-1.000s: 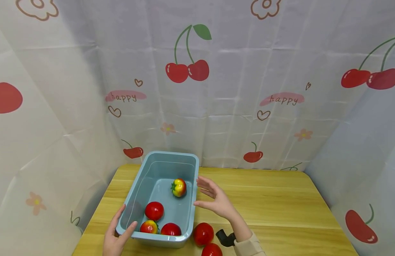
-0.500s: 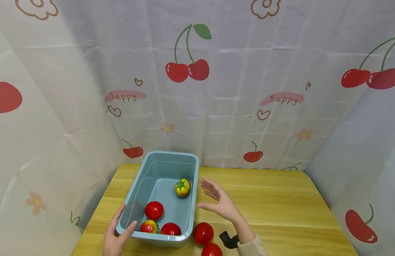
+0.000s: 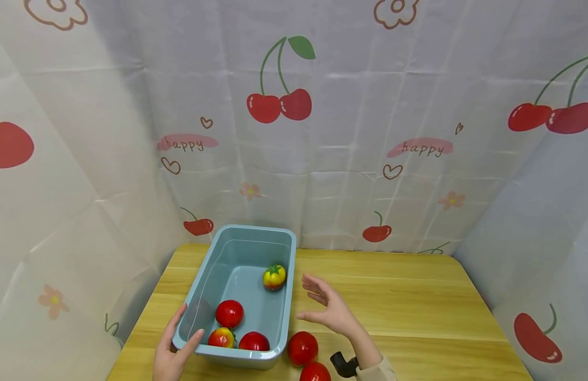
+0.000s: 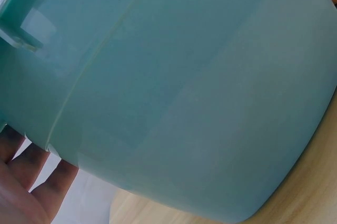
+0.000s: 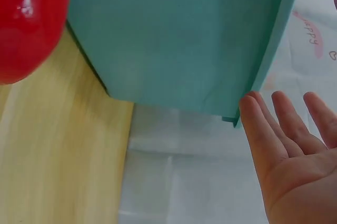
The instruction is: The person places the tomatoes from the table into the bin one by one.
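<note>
A pale blue plastic bin stands upright on the table. My left hand holds its near left corner, fingers along the outer side and thumb over the near rim. In the left wrist view, fingers lie against the bin's wall. A yellow-and-red tomato-like fruit with a green leafy top lies near the bin's right wall. Two shiny red round fruits and another red-yellow one sit at the near end. My right hand hovers beside the right rim, fingers spread, holding nothing.
Two more red round fruits rest on the wooden table by the bin's near right corner. A black wrist fitting is on my right wrist. A cherry-printed white curtain closes off the back and sides.
My right hand has drawn back from the bin's rim, right and slightly nearer. The yellow-and-red fruit has rolled rightward inside the bin, turning its leafy top upward. The left hand stays put.
</note>
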{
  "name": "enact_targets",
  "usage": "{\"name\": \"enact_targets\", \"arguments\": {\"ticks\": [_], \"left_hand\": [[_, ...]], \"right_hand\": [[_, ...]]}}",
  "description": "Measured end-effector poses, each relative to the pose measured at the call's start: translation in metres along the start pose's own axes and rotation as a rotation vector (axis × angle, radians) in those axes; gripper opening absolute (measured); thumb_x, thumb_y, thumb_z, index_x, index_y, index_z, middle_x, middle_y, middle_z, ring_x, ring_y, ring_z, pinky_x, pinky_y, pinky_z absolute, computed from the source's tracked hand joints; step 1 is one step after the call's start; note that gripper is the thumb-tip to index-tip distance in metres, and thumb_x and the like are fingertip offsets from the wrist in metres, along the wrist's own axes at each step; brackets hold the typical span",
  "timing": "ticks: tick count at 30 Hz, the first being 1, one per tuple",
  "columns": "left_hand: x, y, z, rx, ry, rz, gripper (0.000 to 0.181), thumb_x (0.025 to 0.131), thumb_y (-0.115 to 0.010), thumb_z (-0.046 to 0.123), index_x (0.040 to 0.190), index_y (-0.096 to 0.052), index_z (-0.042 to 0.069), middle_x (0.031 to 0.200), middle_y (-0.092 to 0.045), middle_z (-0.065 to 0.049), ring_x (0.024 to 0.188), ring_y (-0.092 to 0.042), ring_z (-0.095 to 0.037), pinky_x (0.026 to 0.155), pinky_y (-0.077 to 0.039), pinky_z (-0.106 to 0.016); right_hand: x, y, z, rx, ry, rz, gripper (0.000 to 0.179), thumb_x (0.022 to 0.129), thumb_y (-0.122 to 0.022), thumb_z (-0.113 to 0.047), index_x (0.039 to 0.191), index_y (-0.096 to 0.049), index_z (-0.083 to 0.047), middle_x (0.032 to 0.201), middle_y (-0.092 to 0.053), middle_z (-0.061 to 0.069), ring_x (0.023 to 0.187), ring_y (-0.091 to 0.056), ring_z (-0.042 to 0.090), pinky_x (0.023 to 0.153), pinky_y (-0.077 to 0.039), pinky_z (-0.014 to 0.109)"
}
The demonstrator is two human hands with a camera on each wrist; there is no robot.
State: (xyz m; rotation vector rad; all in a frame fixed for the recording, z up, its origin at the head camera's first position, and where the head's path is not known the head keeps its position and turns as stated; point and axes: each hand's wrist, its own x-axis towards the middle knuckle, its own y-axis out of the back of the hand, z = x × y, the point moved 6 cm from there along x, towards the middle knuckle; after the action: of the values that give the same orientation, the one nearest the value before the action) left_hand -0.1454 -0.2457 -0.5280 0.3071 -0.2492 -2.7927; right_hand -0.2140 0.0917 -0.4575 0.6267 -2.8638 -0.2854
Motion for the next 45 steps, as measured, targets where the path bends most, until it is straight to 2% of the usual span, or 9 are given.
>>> {"name": "enact_targets", "arguments": {"ticks": [6,13,16,21,28,33,39,45], "left_hand": [[0.001,0.000,-0.002,0.003,0.015,-0.002,0.087,0.079,-0.071,0.046,0.149,-0.026,0.022,0.151,-0.023,-0.018,0.126,-0.033,-0.040,0.097,-0.036,-0.050],[0.000,0.000,-0.001,0.005,0.012,0.002,0.086,0.079,-0.071,0.047,0.149,-0.027,0.022,0.151,-0.023,-0.018,0.126,-0.033,-0.040,0.096,-0.037,-0.050],[0.000,0.000,-0.001,0.014,0.013,0.001,0.087,0.079,-0.070,0.048,0.149,-0.026,0.022,0.151,-0.023,-0.018,0.126,-0.033,-0.041,0.097,-0.037,-0.051],[0.001,0.000,-0.001,0.020,0.020,-0.007,0.087,0.080,-0.070,0.048,0.149,-0.025,0.023,0.151,-0.023,-0.018,0.126,-0.033,-0.041,0.097,-0.038,-0.052],[0.001,0.000,-0.001,0.019,0.014,-0.003,0.086,0.080,-0.070,0.048,0.149,-0.026,0.023,0.150,-0.024,-0.018,0.125,-0.034,-0.041,0.096,-0.041,-0.051],[0.001,0.000,0.000,0.019,0.009,-0.001,0.085,0.080,-0.070,0.047,0.149,-0.026,0.022,0.150,-0.024,-0.018,0.125,-0.034,-0.041,0.097,-0.039,-0.052],[0.001,0.000,0.000,0.014,0.007,-0.001,0.086,0.080,-0.071,0.047,0.149,-0.027,0.023,0.151,-0.024,-0.018,0.126,-0.034,-0.041,0.097,-0.038,-0.051],[0.001,0.001,-0.001,0.013,0.010,-0.001,0.087,0.079,-0.071,0.048,0.149,-0.027,0.023,0.151,-0.023,-0.017,0.127,-0.033,-0.040,0.097,-0.035,-0.051]], "right_hand": [[-0.005,-0.002,0.011,-0.034,-0.010,-0.002,0.079,0.075,-0.080,-0.015,0.140,-0.038,-0.003,0.142,-0.041,0.015,0.127,-0.041,0.037,0.103,-0.036,0.045],[-0.004,-0.005,0.058,-0.082,-0.013,-0.009,0.078,0.074,-0.081,-0.025,0.139,-0.041,-0.013,0.140,-0.045,0.006,0.125,-0.044,0.029,0.103,-0.038,0.039],[-0.005,-0.009,0.065,-0.082,-0.018,-0.024,0.077,0.074,-0.081,-0.025,0.139,-0.042,-0.013,0.139,-0.045,0.005,0.125,-0.044,0.031,0.104,-0.038,0.039],[-0.007,-0.013,0.071,-0.068,-0.021,-0.029,0.075,0.074,-0.081,-0.025,0.138,-0.043,-0.013,0.138,-0.046,0.006,0.125,-0.043,0.036,0.104,-0.038,0.040],[-0.010,-0.017,0.077,-0.073,-0.047,-0.033,0.075,0.075,-0.080,-0.025,0.138,-0.042,-0.011,0.139,-0.046,0.008,0.125,-0.045,0.030,0.104,-0.037,0.040],[-0.014,-0.021,0.085,-0.091,-0.040,-0.045,0.074,0.075,-0.080,-0.020,0.138,-0.043,-0.008,0.137,-0.047,0.012,0.123,-0.044,0.035,0.104,-0.037,0.038],[-0.017,-0.024,0.092,-0.135,-0.057,-0.060,0.073,0.076,-0.079,-0.019,0.138,-0.043,-0.010,0.136,-0.047,0.015,0.122,-0.046,0.031,0.103,-0.039,0.041],[-0.019,-0.025,0.096,-0.126,-0.061,-0.059,0.074,0.076,-0.080,-0.020,0.139,-0.042,-0.009,0.137,-0.047,0.014,0.122,-0.046,0.031,0.103,-0.039,0.043]]}}
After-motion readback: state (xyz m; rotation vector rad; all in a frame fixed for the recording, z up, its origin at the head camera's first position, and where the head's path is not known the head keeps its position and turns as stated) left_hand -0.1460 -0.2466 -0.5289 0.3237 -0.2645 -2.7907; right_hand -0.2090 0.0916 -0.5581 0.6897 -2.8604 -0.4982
